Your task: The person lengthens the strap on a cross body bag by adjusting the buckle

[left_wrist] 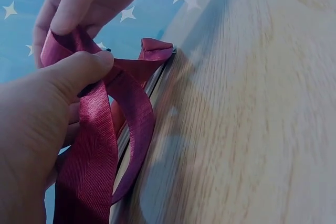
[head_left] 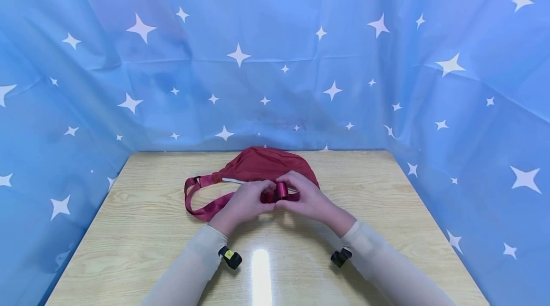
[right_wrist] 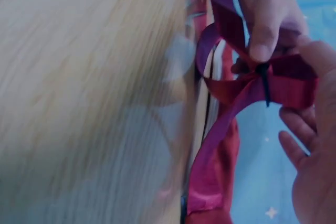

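Note:
A dark red waist bag [head_left: 268, 163] lies toward the back of the table, with its red webbing strap [head_left: 212, 208] curving round on the left. Just in front of the bag, both hands hold the strap up. My left hand [head_left: 249, 199] pinches the webbing beside a black strap slider [right_wrist: 265, 82], the thumb on top in the left wrist view. A loop of webbing stands out from the slider, and my right hand [head_left: 307, 198] grips it between thumb and fingers. Parts of the slider are hidden by the webbing and the left thumb.
A pale wood-grain table [head_left: 142, 258] carries the bag. Blue cloth [head_left: 279, 81] with white stars hangs behind and along both sides. A second black slider [head_left: 196, 180] sits on the strap at the bag's left end. Each wrist wears a small black camera [head_left: 232, 258].

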### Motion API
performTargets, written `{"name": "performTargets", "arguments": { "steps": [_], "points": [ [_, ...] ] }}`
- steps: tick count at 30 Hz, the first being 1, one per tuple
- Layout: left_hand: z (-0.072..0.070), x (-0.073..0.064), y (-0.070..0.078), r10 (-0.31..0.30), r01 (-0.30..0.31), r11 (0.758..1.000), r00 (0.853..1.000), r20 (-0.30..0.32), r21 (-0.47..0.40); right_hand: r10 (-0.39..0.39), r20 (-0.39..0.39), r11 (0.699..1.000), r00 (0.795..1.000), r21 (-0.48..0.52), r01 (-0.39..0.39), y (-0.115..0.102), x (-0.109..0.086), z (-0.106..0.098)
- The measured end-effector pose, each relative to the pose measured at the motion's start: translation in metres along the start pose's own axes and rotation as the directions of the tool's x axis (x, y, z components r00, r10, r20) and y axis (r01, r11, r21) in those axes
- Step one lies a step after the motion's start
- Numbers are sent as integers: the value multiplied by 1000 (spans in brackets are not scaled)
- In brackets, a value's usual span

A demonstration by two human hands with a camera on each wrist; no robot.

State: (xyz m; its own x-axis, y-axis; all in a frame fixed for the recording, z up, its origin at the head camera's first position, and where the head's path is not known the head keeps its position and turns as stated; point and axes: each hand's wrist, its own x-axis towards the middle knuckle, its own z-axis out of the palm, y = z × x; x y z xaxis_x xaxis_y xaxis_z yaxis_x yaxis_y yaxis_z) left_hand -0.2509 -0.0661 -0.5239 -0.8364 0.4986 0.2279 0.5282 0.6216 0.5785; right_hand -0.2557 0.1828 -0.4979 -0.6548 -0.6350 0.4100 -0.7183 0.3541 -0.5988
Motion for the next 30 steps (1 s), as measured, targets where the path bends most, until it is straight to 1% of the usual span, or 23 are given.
{"name": "performTargets", "arguments": {
  "steps": [3, 5, 7, 8, 11, 13, 14, 15, 17, 19, 21, 23, 25, 27, 30],
  "points": [
    [-1, 0, 1, 8, -8, 1000, 1000, 0, 1, -19, -13, 999, 1000, -44, 18, -2, 3, 1],
    [-1, 0, 1, 10, -10, 1000, 1000, -1, -3, -3, -15, 1000, 1000, -22, 2, -3, 4, 2],
    [-1, -1, 0, 1, -1, 1000, 1000, -3, -4, 40, -20, 997, 999, 62, -39, -5, 4, 2],
    [0, -1, -1, -5, 5, 1000, 1000, -4, -6, 69, -24, 991, 997, 119, -65, -6, 3, 2],
    [0, -2, -4, -22, 22, 1000, 1000, -8, -13, 164, -44, 951, 985, 272, -146, -8, 1, 0],
    [0, -3, -6, -27, 27, 1000, 1000, -13, -14, 205, -52, 933, 977, 311, -179, -8, -1, -2],
    [0, -4, -7, -27, 27, 1000, 999, -16, -16, 215, -49, 932, 975, 310, -189, -8, -1, -3],
    [0, -4, -8, -24, 24, 1000, 1000, -18, -14, 214, -43, 936, 976, 296, -192, -7, -1, -3],
    [-1, -4, -8, -11, 11, 1000, 1000, -24, 2, 189, -19, 953, 982, 245, -179, -7, 0, -5],
    [-2, -3, -8, 6, -5, 1000, 1000, -25, 26, 150, 10, 978, 989, 148, -150, -9, 5, -5],
    [-2, -2, -7, 21, -20, 998, 1000, -22, 55, 103, 39, 995, 994, 12, -104, -12, 10, -5],
    [-3, -2, -5, 29, -27, 997, 999, -21, 76, 69, 61, 991, 996, -119, -62, -16, 16, -4],
    [-4, -2, -3, 31, -29, 996, 999, -17, 86, 46, 73, 980, 996, -198, -31, -19, 20, -3],
    [-4, -2, -2, 28, -27, 996, 1000, -13, 89, 40, 70, 977, 997, -212, -24, -20, 21, -1],
    [-4, -2, -2, 19, -17, 996, 1000, -12, 90, 57, 42, 985, 997, -164, -50, -19, 20, -1]
  ]
}}
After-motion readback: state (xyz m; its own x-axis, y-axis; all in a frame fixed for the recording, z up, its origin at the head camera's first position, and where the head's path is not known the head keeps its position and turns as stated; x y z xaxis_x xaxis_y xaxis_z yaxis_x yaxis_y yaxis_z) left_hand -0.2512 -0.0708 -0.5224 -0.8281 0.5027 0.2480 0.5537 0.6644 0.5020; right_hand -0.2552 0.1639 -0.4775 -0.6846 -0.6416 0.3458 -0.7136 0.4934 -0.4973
